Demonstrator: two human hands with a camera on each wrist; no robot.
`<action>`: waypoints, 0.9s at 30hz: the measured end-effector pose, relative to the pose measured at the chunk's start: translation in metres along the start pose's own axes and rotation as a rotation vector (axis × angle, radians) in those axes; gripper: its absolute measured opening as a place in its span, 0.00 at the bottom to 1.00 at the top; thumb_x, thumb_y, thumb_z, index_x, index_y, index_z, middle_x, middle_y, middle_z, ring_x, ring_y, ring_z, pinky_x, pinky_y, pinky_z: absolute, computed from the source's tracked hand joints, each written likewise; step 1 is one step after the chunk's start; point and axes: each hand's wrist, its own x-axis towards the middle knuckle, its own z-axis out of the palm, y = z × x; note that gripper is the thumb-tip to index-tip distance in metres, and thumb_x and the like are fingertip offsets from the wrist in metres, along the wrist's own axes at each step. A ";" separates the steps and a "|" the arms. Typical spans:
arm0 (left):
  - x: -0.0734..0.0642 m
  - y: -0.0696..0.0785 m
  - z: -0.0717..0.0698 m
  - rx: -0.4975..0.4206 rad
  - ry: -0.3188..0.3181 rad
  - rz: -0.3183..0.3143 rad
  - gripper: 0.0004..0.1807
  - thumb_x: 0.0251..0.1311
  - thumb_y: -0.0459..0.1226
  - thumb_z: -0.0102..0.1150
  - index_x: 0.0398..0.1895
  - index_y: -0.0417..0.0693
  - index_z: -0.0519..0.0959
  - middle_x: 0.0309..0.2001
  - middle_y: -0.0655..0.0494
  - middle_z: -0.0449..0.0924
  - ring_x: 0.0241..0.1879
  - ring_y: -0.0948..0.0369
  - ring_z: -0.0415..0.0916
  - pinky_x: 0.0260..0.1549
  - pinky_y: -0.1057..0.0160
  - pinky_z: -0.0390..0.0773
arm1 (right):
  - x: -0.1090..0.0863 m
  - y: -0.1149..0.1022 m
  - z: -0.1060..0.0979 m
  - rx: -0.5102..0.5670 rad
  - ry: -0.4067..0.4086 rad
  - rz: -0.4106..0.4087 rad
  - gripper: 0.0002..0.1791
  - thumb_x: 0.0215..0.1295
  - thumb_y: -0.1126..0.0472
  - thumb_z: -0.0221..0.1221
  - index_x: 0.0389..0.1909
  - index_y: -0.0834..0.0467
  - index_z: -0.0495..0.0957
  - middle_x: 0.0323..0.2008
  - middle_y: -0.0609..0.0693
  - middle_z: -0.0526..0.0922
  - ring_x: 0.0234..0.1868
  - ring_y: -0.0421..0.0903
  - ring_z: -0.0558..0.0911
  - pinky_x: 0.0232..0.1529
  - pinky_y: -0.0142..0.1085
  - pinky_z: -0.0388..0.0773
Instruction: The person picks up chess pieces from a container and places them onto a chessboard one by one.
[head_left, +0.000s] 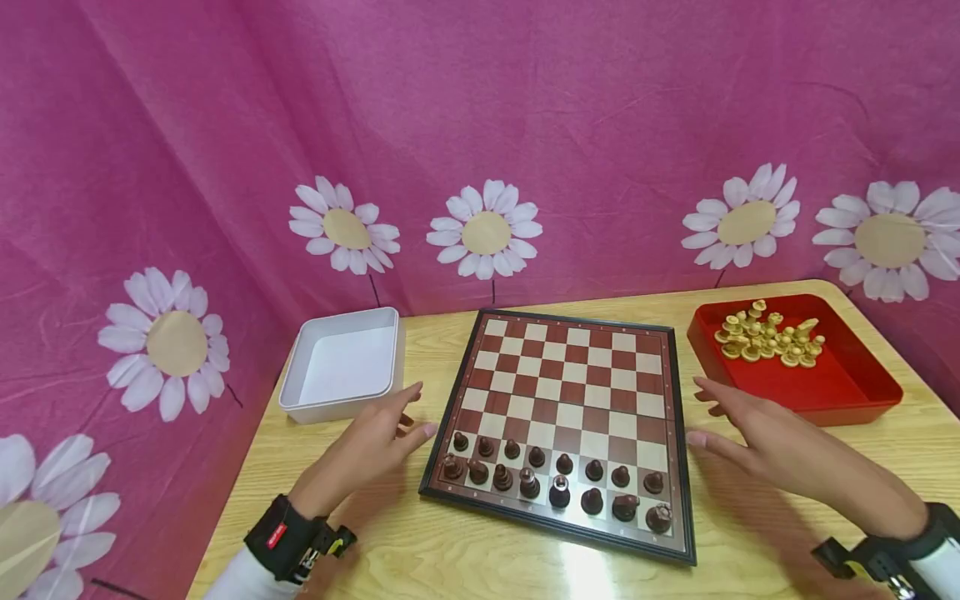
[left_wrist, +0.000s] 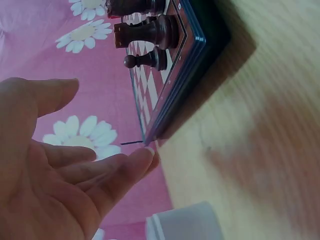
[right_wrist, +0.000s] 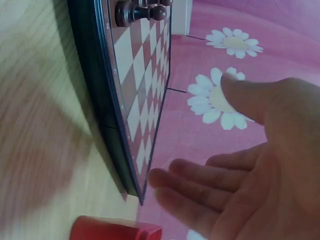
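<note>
A chessboard lies in the middle of the table, slightly turned. Dark brown chess pieces stand in two rows along its near side, among them a pawn and a rook. My left hand hovers left of the board, fingers relaxed and holding nothing; the left wrist view shows its palm and bare fingers. On the other side, my right hand hangs beside the board's right edge, also holding nothing, its fingers loosely extended in the right wrist view.
A white tray sits at the back left, with nothing in it. At the back right, a red tray holds several gold chess pieces. A pink curtain with daisies hangs behind the wooden table.
</note>
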 end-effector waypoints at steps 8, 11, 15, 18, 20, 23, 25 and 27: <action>0.005 -0.011 0.010 -0.141 -0.058 -0.092 0.36 0.72 0.46 0.62 0.77 0.38 0.64 0.63 0.41 0.81 0.47 0.56 0.87 0.44 0.57 0.90 | 0.004 0.012 0.012 0.051 -0.050 0.063 0.44 0.67 0.43 0.66 0.70 0.72 0.67 0.49 0.60 0.88 0.43 0.51 0.88 0.42 0.49 0.91; 0.006 -0.013 0.013 -0.172 -0.062 -0.111 0.35 0.72 0.44 0.62 0.76 0.37 0.66 0.59 0.42 0.84 0.46 0.56 0.87 0.43 0.57 0.90 | 0.005 0.016 0.015 0.054 -0.073 0.078 0.42 0.68 0.45 0.67 0.68 0.74 0.68 0.44 0.56 0.89 0.42 0.50 0.88 0.40 0.47 0.91; 0.007 -0.014 0.017 -0.248 -0.092 -0.153 0.34 0.71 0.42 0.64 0.74 0.36 0.68 0.55 0.44 0.86 0.40 0.59 0.87 0.38 0.62 0.89 | 0.006 0.019 0.018 0.081 -0.107 0.113 0.37 0.69 0.47 0.66 0.63 0.75 0.72 0.40 0.54 0.90 0.37 0.46 0.87 0.36 0.40 0.90; 0.007 -0.016 0.019 -0.307 -0.121 -0.171 0.33 0.70 0.41 0.64 0.73 0.34 0.69 0.49 0.45 0.86 0.33 0.60 0.86 0.32 0.64 0.87 | 0.006 0.020 0.020 0.137 -0.130 0.148 0.35 0.71 0.48 0.64 0.61 0.76 0.73 0.36 0.51 0.89 0.33 0.43 0.85 0.31 0.33 0.85; 0.007 -0.018 0.021 -0.351 -0.145 -0.172 0.32 0.71 0.39 0.64 0.72 0.32 0.69 0.46 0.46 0.86 0.28 0.59 0.85 0.29 0.63 0.88 | 0.007 0.021 0.022 0.195 -0.156 0.176 0.34 0.72 0.49 0.63 0.61 0.77 0.74 0.34 0.49 0.89 0.31 0.41 0.83 0.29 0.30 0.83; 0.007 -0.019 0.023 -0.407 -0.176 -0.174 0.31 0.72 0.38 0.63 0.71 0.30 0.69 0.43 0.46 0.85 0.24 0.58 0.84 0.27 0.59 0.89 | 0.008 0.021 0.026 0.272 -0.184 0.206 0.32 0.74 0.50 0.62 0.60 0.77 0.74 0.31 0.47 0.88 0.29 0.42 0.83 0.29 0.29 0.84; 0.007 -0.019 0.024 -0.431 -0.191 -0.182 0.30 0.72 0.38 0.62 0.70 0.29 0.69 0.42 0.46 0.84 0.23 0.59 0.83 0.27 0.57 0.89 | 0.008 0.020 0.028 0.312 -0.194 0.220 0.29 0.74 0.52 0.62 0.58 0.76 0.76 0.30 0.48 0.88 0.28 0.42 0.84 0.30 0.29 0.85; 0.008 -0.019 0.025 -0.438 -0.193 -0.195 0.29 0.72 0.38 0.62 0.69 0.28 0.70 0.41 0.47 0.84 0.22 0.59 0.83 0.27 0.57 0.89 | 0.009 0.021 0.031 0.345 -0.197 0.228 0.27 0.74 0.54 0.62 0.57 0.76 0.78 0.30 0.49 0.89 0.28 0.43 0.85 0.30 0.30 0.87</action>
